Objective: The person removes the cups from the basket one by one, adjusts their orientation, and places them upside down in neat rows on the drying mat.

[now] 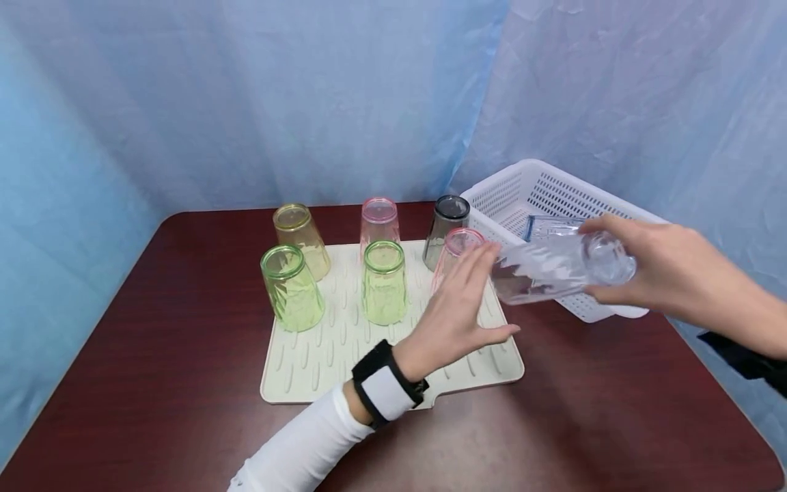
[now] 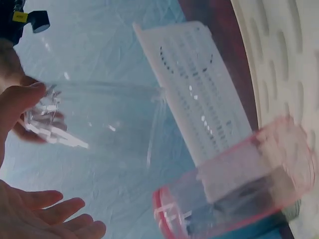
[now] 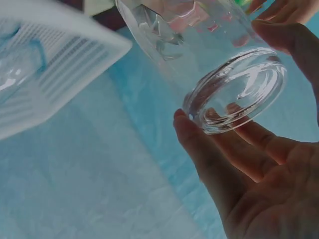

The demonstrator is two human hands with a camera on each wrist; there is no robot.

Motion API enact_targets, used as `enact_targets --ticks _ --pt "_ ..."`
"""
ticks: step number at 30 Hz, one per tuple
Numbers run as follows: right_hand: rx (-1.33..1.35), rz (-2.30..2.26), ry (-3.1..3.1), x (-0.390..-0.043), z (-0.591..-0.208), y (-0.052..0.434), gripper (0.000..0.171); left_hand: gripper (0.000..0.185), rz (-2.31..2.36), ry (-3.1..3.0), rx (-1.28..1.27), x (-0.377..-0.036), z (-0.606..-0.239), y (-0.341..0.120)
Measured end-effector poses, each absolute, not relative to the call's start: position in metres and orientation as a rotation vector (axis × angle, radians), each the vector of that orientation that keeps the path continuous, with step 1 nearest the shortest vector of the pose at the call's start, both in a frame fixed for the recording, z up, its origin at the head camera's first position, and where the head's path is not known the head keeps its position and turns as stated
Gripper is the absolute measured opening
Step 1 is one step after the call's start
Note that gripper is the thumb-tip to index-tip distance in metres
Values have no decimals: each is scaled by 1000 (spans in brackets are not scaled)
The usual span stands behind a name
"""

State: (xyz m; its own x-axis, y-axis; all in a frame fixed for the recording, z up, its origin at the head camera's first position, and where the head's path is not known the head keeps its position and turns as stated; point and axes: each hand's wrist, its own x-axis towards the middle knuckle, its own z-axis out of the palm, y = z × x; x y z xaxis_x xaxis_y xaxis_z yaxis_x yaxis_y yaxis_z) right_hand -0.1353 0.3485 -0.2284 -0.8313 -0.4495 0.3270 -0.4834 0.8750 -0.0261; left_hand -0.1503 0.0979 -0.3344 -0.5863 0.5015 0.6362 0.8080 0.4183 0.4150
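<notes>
My right hand (image 1: 670, 266) grips a clear drinking glass (image 1: 541, 270) around its thick base, fingers and thumb on opposite sides in the right wrist view. The glass lies tilted in the air, its mouth toward the left hand. My left hand (image 1: 451, 311) has straight fingers and a spread thumb, above the right part of a pale ridged drying mat (image 1: 341, 379). Beside its fingertips stands an upside-down pink glass (image 2: 234, 189), partly hidden in the head view. In the left wrist view, a gap separates the left fingers (image 2: 45, 206) from the clear glass.
More upturned glasses stand on the mat: amber (image 1: 304, 239), two green, including one in front (image 1: 385, 283), pink (image 1: 379, 222) and dark grey (image 1: 449, 225). A white perforated basket (image 1: 498, 229) at the back right holds a blue-tinted glass (image 1: 544, 225).
</notes>
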Motion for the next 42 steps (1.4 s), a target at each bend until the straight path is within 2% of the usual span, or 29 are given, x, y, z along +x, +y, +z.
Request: enact_targets --ticks 4,9,13,19,26,30,34,42 --pt "858 195 -2687 -132 -246 327 69 103 -946 -2321 -1085 -149 -341 110" --pt "934 238 -2679 -128 -261 306 67 103 -902 -2455 -1010 -146 -348 112" --pt "962 252 -2661 -126 -266 291 69 97 -955 -2531 -972 -144 -351 107" --pt "956 290 -2697 -124 -268 281 63 82 -1055 -2545 -968 -143 -356 99" --pt "1060 402 -2604 -126 -280 272 75 74 -1184 -2527 -914 -138 -363 87" --pt "1123 505 -2539 -127 -284 269 86 72 -1259 -2485 -879 -136 -368 74" --pt "1108 564 -2529 -126 -287 271 89 72 -1322 -2440 -821 -133 -372 54" --pt "1049 569 -2538 -127 -306 280 76 73 -1259 -2391 -593 -122 -378 3"
